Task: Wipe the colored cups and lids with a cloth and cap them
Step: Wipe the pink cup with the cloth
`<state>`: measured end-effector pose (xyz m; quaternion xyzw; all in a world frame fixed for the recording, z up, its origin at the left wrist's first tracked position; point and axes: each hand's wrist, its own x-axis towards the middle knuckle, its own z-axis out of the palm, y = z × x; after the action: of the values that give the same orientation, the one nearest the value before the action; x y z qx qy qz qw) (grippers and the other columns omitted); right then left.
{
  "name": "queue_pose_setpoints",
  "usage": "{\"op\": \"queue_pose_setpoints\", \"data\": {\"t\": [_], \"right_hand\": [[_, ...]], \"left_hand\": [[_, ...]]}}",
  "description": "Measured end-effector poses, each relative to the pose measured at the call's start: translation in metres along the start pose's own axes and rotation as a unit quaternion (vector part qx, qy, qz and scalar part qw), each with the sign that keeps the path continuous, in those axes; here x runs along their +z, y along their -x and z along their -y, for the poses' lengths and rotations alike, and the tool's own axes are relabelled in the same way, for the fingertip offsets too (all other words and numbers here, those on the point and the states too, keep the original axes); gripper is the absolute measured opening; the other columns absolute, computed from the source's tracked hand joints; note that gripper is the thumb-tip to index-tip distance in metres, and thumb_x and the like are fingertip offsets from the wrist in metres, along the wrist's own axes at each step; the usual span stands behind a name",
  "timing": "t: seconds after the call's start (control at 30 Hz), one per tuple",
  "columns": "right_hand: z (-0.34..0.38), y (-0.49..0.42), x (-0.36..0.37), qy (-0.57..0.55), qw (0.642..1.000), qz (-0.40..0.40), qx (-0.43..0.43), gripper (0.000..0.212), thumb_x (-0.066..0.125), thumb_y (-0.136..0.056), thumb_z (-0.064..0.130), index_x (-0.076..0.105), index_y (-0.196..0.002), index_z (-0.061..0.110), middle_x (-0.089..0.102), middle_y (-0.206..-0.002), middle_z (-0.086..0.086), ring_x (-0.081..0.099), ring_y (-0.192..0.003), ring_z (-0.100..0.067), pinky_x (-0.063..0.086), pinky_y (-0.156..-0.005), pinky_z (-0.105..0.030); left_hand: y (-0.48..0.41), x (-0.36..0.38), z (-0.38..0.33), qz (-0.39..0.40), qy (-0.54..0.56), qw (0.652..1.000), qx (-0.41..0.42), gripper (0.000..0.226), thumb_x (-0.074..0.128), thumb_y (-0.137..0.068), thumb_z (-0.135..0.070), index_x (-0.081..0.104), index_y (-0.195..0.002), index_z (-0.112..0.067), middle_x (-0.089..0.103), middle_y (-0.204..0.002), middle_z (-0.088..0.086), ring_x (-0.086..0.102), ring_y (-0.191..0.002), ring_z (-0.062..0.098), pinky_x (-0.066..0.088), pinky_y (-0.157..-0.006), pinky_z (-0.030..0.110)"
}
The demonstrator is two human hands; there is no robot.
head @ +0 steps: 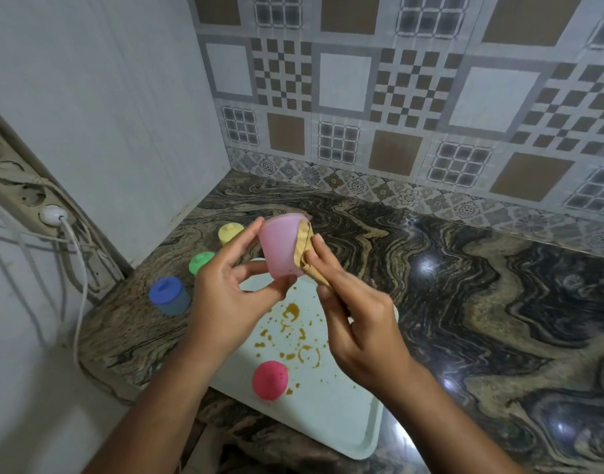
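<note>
You read no text, label, brand, number here. On pink cup (281,248), blue lid (165,290), tray (345,415), wall tiles (396,80): plain colour or pattern only, no lettering.

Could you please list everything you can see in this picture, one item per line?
pink cup: one, pink, uncapped, held above the tray
cloth: one, tan, pressed on the pink cup's side
yellow cup: one, yellow, capped, on the counter at the back left
green cup: one, green, capped, on the counter between yellow and blue
blue cup: one, blue, capped, on the counter left of the tray
red piece: one, red, on the tray; lid or cup, cannot tell
tray: one, white, at the counter's near edge
stains: several, brown, on the tray
counter: one, dark marbled
power strip: one, white, on the left wall
left hand: holds the pink cup
right hand: grips the cloth
</note>
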<state>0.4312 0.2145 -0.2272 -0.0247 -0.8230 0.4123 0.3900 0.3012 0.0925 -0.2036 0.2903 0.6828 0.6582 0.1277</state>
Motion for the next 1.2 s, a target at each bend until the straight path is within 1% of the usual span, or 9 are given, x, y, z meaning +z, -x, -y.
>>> {"op": "queue_pose_setpoints", "data": {"t": [0.17,0.27,0.37,0.5,0.67,0.77,0.87,0.97,1.2], "right_hand": [[-0.009,0.024,-0.002,-0.004,0.999,0.028,0.022,0.040,0.052,-0.099,-0.005,0.059,-0.137,-0.002,0.052,-0.150,-0.016,0.046,-0.144,-0.019,0.047,-0.110,-0.026],[-0.015,0.035,-0.003,-0.037,0.995,0.049,0.074,0.039,0.052,-0.102,0.003,0.061,-0.139,0.012,0.056,-0.148,-0.003,0.047,-0.143,-0.014,0.046,-0.111,-0.026],[-0.025,0.038,-0.004,-0.060,0.981,0.029,0.182,0.036,0.050,-0.106,0.022,0.060,-0.139,0.032,0.058,-0.146,0.011,0.050,-0.140,-0.005,0.046,-0.114,-0.034],[-0.029,0.021,-0.012,-0.106,0.960,-0.041,0.257,0.038,0.050,-0.104,0.031,0.064,-0.139,0.023,0.068,-0.135,0.010,0.060,-0.131,-0.011,0.050,-0.109,-0.049],[-0.011,-0.014,-0.023,-0.109,0.967,-0.113,0.201,0.042,0.048,-0.103,0.025,0.061,-0.140,0.009,0.066,-0.139,0.002,0.058,-0.133,-0.010,0.048,-0.113,-0.041],[-0.001,-0.024,-0.018,-0.129,0.973,-0.097,0.163,0.040,0.047,-0.105,0.018,0.057,-0.144,0.013,0.059,-0.147,-0.001,0.051,-0.140,-0.011,0.045,-0.116,-0.044],[0.005,-0.025,-0.012,-0.084,0.990,-0.056,0.096,0.042,0.047,-0.105,0.008,0.048,-0.146,0.021,0.052,-0.152,-0.002,0.043,-0.146,-0.009,0.039,-0.119,-0.033],[0.001,-0.021,-0.010,-0.041,0.997,-0.043,0.052,0.045,0.048,-0.103,-0.001,0.047,-0.147,0.010,0.049,-0.154,-0.010,0.041,-0.148,-0.013,0.038,-0.117,-0.026],[-0.007,0.011,-0.004,-0.023,0.999,-0.009,0.034,0.038,0.050,-0.101,-0.002,0.058,-0.139,-0.001,0.051,-0.151,-0.018,0.048,-0.143,-0.016,0.051,-0.108,-0.040]], "left_hand": [[-0.001,-0.005,0.005,-0.011,-0.040,0.998,0.039,0.087,0.092,-0.067,-0.009,0.053,-0.142,-0.029,0.061,-0.136,-0.019,0.072,-0.104,0.013,0.060,-0.088,0.049],[-0.003,-0.006,0.004,-0.003,-0.042,0.997,0.061,0.079,0.087,-0.069,-0.001,0.054,-0.133,-0.033,0.058,-0.138,-0.015,0.071,-0.108,0.014,0.062,-0.082,0.045],[-0.003,-0.005,0.000,0.013,-0.036,0.997,0.074,0.082,0.083,-0.071,0.005,0.052,-0.131,-0.042,0.054,-0.143,-0.011,0.068,-0.114,0.013,0.061,-0.068,0.034],[0.001,-0.004,0.000,0.027,-0.059,0.994,0.088,0.086,0.083,-0.074,0.006,0.051,-0.135,-0.047,0.057,-0.131,-0.027,0.068,-0.110,0.011,0.063,-0.066,0.032],[0.003,-0.002,0.000,0.035,-0.065,0.994,0.084,0.086,0.086,-0.072,-0.003,0.050,-0.139,-0.042,0.054,-0.143,-0.003,0.068,-0.110,0.015,0.064,-0.065,0.035],[0.004,0.001,-0.002,0.053,-0.052,0.995,0.063,0.083,0.087,-0.072,-0.005,0.053,-0.137,-0.043,0.054,-0.143,-0.019,0.069,-0.114,0.012,0.064,-0.068,0.041],[0.005,0.005,-0.004,0.063,-0.040,0.996,0.047,0.085,0.087,-0.072,-0.002,0.054,-0.133,-0.050,0.055,-0.137,-0.031,0.071,-0.111,0.010,0.063,-0.077,0.049],[0.006,0.007,-0.004,0.053,-0.042,0.997,0.047,0.087,0.088,-0.071,-0.005,0.053,-0.136,-0.050,0.053,-0.135,-0.030,0.071,-0.109,0.008,0.063,-0.079,0.049],[-0.004,0.001,-0.004,0.003,-0.035,0.998,0.059,0.089,0.090,-0.069,-0.006,0.052,-0.145,-0.031,0.060,-0.134,-0.026,0.073,-0.104,0.012,0.064,-0.070,0.049]]}}
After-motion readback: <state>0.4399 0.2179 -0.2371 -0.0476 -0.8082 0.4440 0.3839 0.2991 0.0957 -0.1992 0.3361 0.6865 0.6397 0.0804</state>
